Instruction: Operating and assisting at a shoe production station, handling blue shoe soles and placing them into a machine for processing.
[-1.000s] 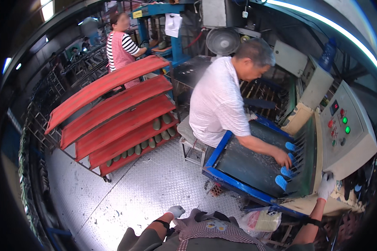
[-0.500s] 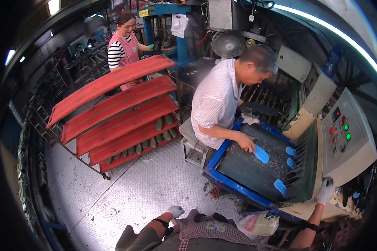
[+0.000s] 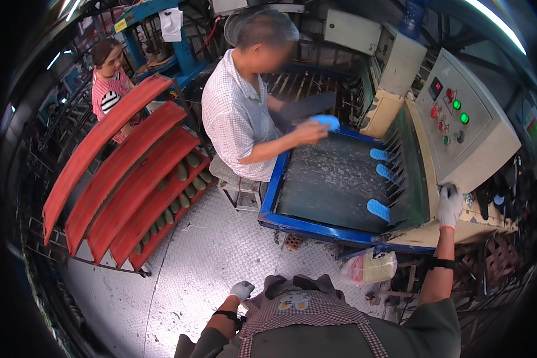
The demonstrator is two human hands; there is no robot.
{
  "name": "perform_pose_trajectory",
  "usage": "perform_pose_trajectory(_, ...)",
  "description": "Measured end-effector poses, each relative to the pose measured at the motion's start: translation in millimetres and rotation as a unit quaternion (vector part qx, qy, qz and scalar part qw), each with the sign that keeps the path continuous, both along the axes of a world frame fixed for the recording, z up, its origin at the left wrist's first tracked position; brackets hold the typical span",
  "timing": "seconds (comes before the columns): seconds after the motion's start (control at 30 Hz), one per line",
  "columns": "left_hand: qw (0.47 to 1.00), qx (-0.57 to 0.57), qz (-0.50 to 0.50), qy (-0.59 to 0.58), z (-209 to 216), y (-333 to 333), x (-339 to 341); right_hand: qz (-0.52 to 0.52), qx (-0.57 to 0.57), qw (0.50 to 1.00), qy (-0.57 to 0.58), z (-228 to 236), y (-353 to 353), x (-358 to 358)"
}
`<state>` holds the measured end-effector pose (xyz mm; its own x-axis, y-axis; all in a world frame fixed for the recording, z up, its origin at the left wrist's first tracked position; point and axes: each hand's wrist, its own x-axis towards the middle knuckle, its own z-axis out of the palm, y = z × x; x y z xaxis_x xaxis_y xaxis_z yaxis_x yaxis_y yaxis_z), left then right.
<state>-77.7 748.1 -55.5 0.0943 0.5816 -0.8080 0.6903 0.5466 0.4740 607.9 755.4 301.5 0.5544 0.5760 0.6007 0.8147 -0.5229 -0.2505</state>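
Dark machine bed [image 3: 328, 179], blue-framed: three blue soles [image 3: 378, 210] lying along right edge. Red shelf rack [image 3: 127, 166]: green oblong pieces [image 3: 190, 190] on lower shelves. Patterned metal floor [image 3: 191, 256]: rack, stool [image 3: 228, 175] standing on it.

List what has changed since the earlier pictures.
A co-worker's hand took one blue sole from the row of four, drew it away from the machine and lifted it off the table. The view swung right. Three soles remain there; the wearer's right hand stays at the control box, the left hand hangs low.
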Motion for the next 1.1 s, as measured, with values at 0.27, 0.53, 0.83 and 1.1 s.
perform_pose_trajectory(0.27,1.000,0.002,-0.004,-0.005,-5,4,2,-0.005,0.005,1.000,-0.016,6,-4,-6)
perform_pose_trajectory(0.53,0.997,0.065,-0.051,-0.001,-19,-2,-9,0.051,0.040,0.983,0.172,-1,3,0)
perform_pose_trajectory(0.83,0.997,0.022,-0.077,0.022,22,6,7,0.018,0.017,0.997,0.071,-11,-3,13)
perform_pose_trajectory(1.1,0.995,0.026,-0.095,0.022,14,16,6,-0.002,0.023,0.999,0.049,-16,-1,19)
